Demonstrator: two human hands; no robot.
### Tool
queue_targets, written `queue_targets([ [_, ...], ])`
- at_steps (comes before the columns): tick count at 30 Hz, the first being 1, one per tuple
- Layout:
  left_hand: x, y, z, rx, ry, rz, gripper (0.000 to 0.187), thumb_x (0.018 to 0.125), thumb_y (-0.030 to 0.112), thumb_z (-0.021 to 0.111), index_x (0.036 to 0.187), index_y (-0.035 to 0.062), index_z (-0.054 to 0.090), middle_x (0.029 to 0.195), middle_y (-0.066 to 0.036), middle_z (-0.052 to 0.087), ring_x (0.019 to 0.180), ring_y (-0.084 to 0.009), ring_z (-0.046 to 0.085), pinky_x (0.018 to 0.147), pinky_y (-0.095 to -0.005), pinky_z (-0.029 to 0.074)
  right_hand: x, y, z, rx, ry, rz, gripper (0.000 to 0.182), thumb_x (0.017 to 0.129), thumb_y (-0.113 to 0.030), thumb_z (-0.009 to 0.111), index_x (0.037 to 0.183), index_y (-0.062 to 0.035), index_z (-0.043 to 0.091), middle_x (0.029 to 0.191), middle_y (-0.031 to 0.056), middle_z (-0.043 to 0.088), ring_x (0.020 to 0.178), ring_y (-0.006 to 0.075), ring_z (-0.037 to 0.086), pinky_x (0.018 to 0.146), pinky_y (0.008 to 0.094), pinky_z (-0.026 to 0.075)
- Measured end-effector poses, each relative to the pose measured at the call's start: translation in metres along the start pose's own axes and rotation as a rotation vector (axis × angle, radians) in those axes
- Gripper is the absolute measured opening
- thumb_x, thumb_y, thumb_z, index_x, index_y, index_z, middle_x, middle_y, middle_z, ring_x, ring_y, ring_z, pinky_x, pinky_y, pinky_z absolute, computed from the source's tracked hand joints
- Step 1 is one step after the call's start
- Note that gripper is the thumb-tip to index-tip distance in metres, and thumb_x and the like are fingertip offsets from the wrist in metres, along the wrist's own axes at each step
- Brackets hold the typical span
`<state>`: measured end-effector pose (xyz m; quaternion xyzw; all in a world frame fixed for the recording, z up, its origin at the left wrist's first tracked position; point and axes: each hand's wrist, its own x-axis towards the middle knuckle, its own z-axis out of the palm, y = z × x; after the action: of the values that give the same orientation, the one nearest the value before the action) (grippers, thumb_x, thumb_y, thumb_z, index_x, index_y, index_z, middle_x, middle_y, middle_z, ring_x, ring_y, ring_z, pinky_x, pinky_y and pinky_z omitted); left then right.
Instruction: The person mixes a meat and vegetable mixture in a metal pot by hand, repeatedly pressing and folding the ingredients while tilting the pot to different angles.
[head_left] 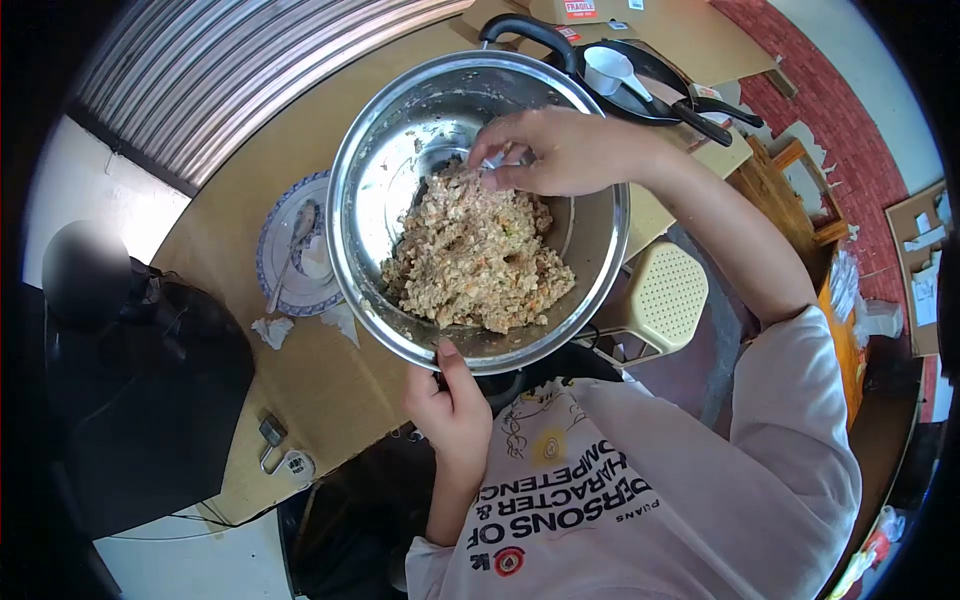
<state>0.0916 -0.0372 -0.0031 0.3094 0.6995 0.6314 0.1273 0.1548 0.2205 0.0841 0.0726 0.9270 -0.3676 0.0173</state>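
Observation:
A large two-handled stainless steel pot tilts in front of me, holding a lumpy mound of chopped, minced-looking mixture with orange and green bits. My left hand grips the near rim, its thumb over the edge and the other fingers partly hidden underneath. Inside the pot, my right hand is at the top of the mound. Its fingers are curved, with a gap between them and the thumb, and nothing shows in between. Whether the fingertips touch the mixture is hard to tell.
Left of the pot, a blue-patterned plate carries a spoon. A padlock lies near the table edge. At the back right is a black pan with a white measuring cup. A beige stool stands right; a person is left.

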Motion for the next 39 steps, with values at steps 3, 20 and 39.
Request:
queue_targets([
  [3, 0.0, -0.001, 0.003, -0.033, 0.013, 0.018, 0.022, 0.099, 0.013, 0.051, 0.09, -0.0055, 0.059, 0.074, -0.004, 0.06, 0.071, -0.0068, 0.05, 0.064, -0.0238, 0.041, 0.011, 0.021, 0.021, -0.116, 0.235, 0.264, 0.062, 0.094, -0.058, 0.045, 0.13, -0.0077, 0.051, 0.126, 0.017, 0.057, 0.113, 0.0296, 0.057, 0.097, 0.0387, 0.043],
  [20, 0.005, -0.01, -0.005, 0.041, -0.048, 0.076, 0.013, 0.091, 0.006, 0.055, 0.09, -0.0057, 0.06, 0.07, -0.014, 0.06, 0.059, -0.0205, 0.057, 0.056, -0.0324, 0.043, 0.0, -0.043, 0.053, -0.357, 0.08, -0.217, 0.02, 0.082, -0.014, 0.066, 0.098, -0.0031, 0.064, 0.094, 0.0114, 0.061, 0.093, 0.0335, 0.062, 0.08, 0.0442, 0.051],
  [39, 0.003, 0.006, 0.003, 0.116, -0.028, 0.146, 0.012, 0.091, 0.007, 0.056, 0.086, -0.0036, 0.058, 0.065, -0.012, 0.056, 0.055, -0.0196, 0.052, 0.053, -0.033, 0.04, -0.012, -0.014, 0.05, -0.17, 0.146, -0.313, 0.02, 0.074, 0.001, 0.068, 0.094, -0.0004, 0.069, 0.086, 0.0122, 0.067, 0.085, 0.0319, 0.063, 0.076, 0.0403, 0.053],
])
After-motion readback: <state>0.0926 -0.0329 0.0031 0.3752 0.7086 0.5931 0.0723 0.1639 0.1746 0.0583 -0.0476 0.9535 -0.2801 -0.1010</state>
